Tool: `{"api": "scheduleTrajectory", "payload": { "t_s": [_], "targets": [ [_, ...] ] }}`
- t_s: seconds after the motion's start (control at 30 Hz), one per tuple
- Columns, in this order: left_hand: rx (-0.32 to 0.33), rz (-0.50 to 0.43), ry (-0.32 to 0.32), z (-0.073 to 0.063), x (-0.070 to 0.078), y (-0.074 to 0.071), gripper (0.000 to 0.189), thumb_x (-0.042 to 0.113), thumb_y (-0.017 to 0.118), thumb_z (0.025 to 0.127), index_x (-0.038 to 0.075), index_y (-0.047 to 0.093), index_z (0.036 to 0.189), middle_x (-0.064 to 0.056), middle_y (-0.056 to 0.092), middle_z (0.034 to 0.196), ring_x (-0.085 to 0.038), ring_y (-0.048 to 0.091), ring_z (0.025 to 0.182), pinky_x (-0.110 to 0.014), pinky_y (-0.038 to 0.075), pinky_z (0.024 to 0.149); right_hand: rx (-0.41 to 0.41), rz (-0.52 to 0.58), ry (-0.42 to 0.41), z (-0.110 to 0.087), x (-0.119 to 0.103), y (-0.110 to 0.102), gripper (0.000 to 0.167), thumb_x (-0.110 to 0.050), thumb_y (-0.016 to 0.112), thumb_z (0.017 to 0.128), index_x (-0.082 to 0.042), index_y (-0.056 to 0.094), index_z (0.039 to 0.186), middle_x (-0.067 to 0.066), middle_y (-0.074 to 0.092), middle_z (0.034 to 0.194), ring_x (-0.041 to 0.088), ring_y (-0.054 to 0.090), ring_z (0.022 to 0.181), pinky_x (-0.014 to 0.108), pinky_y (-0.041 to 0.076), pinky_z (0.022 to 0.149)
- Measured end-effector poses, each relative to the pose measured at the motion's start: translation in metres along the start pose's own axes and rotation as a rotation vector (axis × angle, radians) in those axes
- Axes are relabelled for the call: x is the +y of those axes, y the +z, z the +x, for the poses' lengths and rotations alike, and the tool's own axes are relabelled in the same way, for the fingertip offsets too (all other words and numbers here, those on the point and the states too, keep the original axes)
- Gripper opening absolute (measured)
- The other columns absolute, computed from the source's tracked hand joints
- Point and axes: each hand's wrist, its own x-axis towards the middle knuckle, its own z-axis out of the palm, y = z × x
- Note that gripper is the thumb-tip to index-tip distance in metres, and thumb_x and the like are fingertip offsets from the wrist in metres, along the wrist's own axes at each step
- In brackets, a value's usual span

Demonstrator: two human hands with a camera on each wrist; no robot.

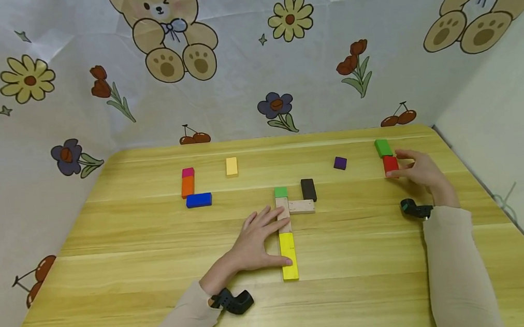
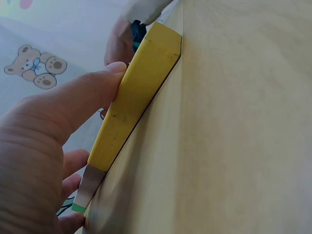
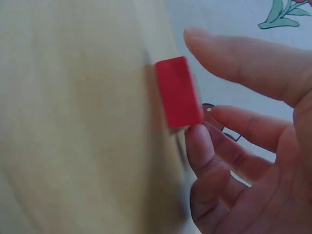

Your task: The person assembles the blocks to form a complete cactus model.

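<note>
My left hand [image 1: 250, 245] spreads its fingers over a row of blocks. Its thumb rests on the long yellow block [image 1: 290, 270], and its fingertips lie on the plain wooden block [image 1: 284, 228] beyond. A small green block [image 1: 280, 192] caps the row's far end. At the far right, my right hand [image 1: 419, 170] is at a red block [image 1: 390, 167], thumb and fingers apart around it. In the right wrist view a fingertip meets one end of the red block [image 3: 179, 92], while the thumb stands off from it. A green block [image 1: 383, 147] lies just behind the red one.
Another wooden block [image 1: 301, 207] juts right from the row, with a black block [image 1: 308, 190] behind it. A purple cube [image 1: 340, 163] lies between row and right hand. Further left are pink [image 1: 188, 172], orange [image 1: 187, 187], blue [image 1: 198, 200] and pale yellow [image 1: 231, 167] blocks.
</note>
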Motion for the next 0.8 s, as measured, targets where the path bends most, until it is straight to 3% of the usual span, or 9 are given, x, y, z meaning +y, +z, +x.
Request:
{"api": "scheduleTrajectory", "payload": {
  "t_s": [0.1, 0.17, 0.3, 0.4, 0.57, 0.8],
  "targets": [
    [-0.001, 0.007, 0.000, 0.0002, -0.0005, 0.0001, 0.090, 0.053, 0.078, 0.074, 0.018, 0.043, 0.149, -0.002, 0.025, 0.163, -0.034, 0.014, 0.151, -0.058, 0.006, 0.120, -0.010, -0.034, 0.000, 0.0001, 0.0024, 0.0012, 0.091, -0.034, 0.074, 0.087, 0.001, 0.023, 0.154, 0.033, 0.037, 0.146, 0.031, 0.046, 0.110, 0.025, 0.040, 0.078],
    [-0.002, 0.011, 0.000, 0.0003, -0.0008, 0.0001, 0.090, 0.054, 0.078, 0.074, 0.018, 0.043, 0.149, -0.001, 0.025, 0.163, -0.034, 0.014, 0.151, -0.058, 0.007, 0.120, -0.012, -0.055, -0.005, -0.0002, 0.0043, 0.0016, 0.090, -0.034, 0.075, 0.087, 0.001, 0.025, 0.153, 0.030, 0.047, 0.136, 0.019, 0.050, 0.100, 0.021, 0.040, 0.078],
    [-0.001, 0.009, 0.002, 0.0003, -0.0010, 0.0001, 0.091, 0.054, 0.079, 0.074, 0.018, 0.043, 0.149, -0.002, 0.025, 0.162, -0.034, 0.014, 0.151, -0.058, 0.007, 0.120, -0.016, -0.024, -0.012, -0.0011, 0.0053, 0.0015, 0.087, -0.030, 0.075, 0.087, 0.002, 0.028, 0.152, 0.013, 0.060, 0.109, -0.001, 0.051, 0.082, 0.015, 0.042, 0.073],
    [0.001, 0.012, 0.001, 0.0001, -0.0015, 0.0005, 0.091, 0.054, 0.079, 0.074, 0.018, 0.043, 0.149, -0.001, 0.025, 0.162, -0.034, 0.014, 0.151, -0.058, 0.007, 0.120, -0.025, 0.032, 0.002, -0.0010, 0.0053, 0.0015, 0.086, -0.028, 0.075, 0.087, 0.002, 0.028, 0.152, 0.000, 0.060, 0.099, -0.004, 0.051, 0.078, 0.015, 0.046, 0.070],
    [0.002, 0.011, 0.000, -0.0007, -0.0020, 0.0011, 0.091, 0.053, 0.079, 0.073, 0.018, 0.043, 0.149, -0.001, 0.025, 0.162, -0.033, 0.014, 0.151, -0.058, 0.006, 0.120, -0.013, 0.059, 0.026, -0.0004, 0.0066, 0.0031, 0.085, -0.032, 0.076, 0.086, 0.000, 0.032, 0.151, -0.005, 0.059, 0.097, -0.002, 0.052, 0.078, 0.017, 0.048, 0.070],
    [0.000, 0.011, -0.002, -0.0003, -0.0017, 0.0010, 0.091, 0.054, 0.079, 0.074, 0.018, 0.043, 0.149, -0.001, 0.025, 0.163, -0.033, 0.014, 0.151, -0.057, 0.006, 0.120, 0.042, 0.043, 0.015, -0.0009, 0.0107, 0.0040, 0.085, -0.039, 0.076, 0.084, 0.000, 0.037, 0.149, -0.003, 0.063, 0.104, -0.011, 0.054, 0.079, 0.011, 0.044, 0.072]
  ]
}}
